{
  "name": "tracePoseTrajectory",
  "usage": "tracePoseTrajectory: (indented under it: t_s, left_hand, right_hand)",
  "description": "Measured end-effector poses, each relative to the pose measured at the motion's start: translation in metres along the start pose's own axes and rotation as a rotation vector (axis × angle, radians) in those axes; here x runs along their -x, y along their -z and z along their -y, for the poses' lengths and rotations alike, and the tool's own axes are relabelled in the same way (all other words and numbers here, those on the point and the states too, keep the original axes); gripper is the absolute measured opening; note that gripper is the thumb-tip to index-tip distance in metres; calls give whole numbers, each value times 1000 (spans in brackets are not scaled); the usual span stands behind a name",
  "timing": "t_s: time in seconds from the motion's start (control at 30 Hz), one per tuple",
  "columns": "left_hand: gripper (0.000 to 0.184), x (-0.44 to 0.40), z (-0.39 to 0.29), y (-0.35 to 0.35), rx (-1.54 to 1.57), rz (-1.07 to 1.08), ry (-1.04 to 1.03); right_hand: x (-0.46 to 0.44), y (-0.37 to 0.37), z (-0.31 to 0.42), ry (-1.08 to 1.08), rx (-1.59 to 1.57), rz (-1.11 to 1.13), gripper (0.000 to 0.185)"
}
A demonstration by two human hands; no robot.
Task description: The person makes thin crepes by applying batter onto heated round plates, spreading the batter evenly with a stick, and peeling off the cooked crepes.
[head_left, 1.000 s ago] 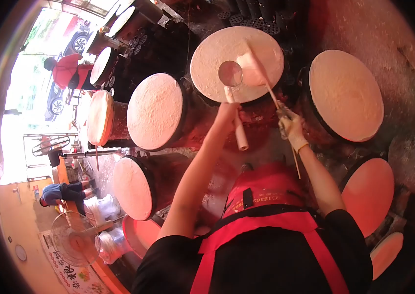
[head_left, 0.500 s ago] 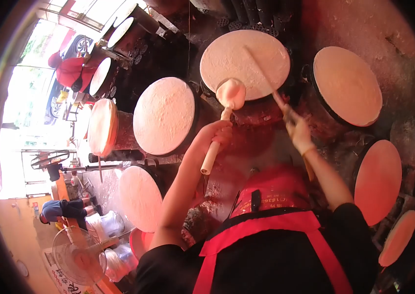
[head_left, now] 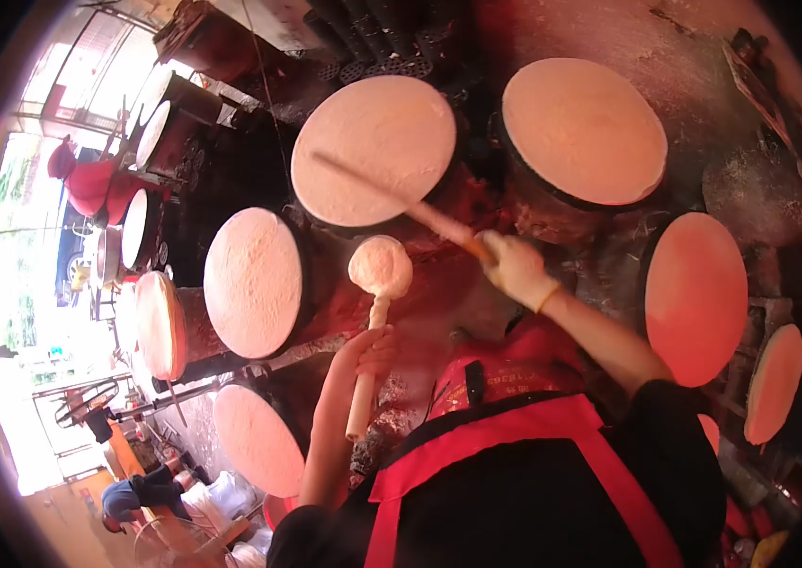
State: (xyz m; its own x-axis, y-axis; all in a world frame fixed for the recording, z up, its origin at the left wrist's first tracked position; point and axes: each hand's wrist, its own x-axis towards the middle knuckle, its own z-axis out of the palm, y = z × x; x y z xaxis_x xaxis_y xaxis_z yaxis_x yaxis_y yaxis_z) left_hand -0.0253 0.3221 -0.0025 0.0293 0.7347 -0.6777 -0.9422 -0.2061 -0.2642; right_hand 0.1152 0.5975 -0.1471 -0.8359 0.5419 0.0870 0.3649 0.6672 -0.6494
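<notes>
My left hand (head_left: 374, 352) is closed around a pale wooden stick (head_left: 359, 407). A soft lump of dough (head_left: 380, 268) clings to the stick's upper end, just below the near edge of a round griddle (head_left: 373, 118) covered with a thin pale sheet. My right hand (head_left: 517, 268) is wrapped round a long, thin wooden stick (head_left: 377, 189), slightly blurred. That stick slants up and left across the griddle; I cannot tell whether it touches the sheet.
Another covered griddle (head_left: 586, 128) stands to the upper right. More lie at the left (head_left: 252, 282), the lower left (head_left: 257, 437) and the right (head_left: 696, 298). A person in red (head_left: 93, 185) is at the far left, and another person (head_left: 141, 492) at the lower left.
The view has turned, shifting the griddles leftward. The dough lump has moved off the griddle's edge towards me. The right-hand stick lies flatter, its tip further left.
</notes>
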Motion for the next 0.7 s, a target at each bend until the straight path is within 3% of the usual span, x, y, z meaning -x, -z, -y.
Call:
tracePoseTrajectory:
  t_s: [0.03,0.1,0.17,0.27,0.37,0.5,0.53,0.57,0.63,0.67,0.7]
  left_hand:
    - [15,-1,13,-8,27,5,3]
    - [14,-12,32,-24,72,30,7]
    - [17,-26,45,-38,55,39,-1]
    - [20,-43,61,-65,12,24,-42]
    - [19,-63,54,-82,-121,21,-51]
    - [17,-93,36,-112,-459,25,-86]
    - [16,-102,28,-121,-533,24,-77]
    - [16,-110,20,-132,-610,30,-65]
    - [11,-129,12,-158,-622,21,-10]
    - [10,-139,9,-171,-660,5,-3]
    - [9,-147,6,-181,-698,-17,8]
  right_hand:
    - [-22,23,-9,-16,188,-51,19]
    - [-70,46,-58,54,342,-182,27]
    - [-92,87,-64,51,494,-164,36]
    - [-104,88,-107,91,639,-131,43]
    - [-101,95,-132,129,494,-203,39]
    - [-121,122,-146,-14,562,-155,29]
    - [-137,154,-118,-330,548,3,27]
    - [-152,189,-105,-361,452,17,25]
    - [-160,257,-81,-424,322,-145,31]
    - [-173,259,-155,-371,332,-343,32]
    - [-178,306,-132,-484,204,-308,24]
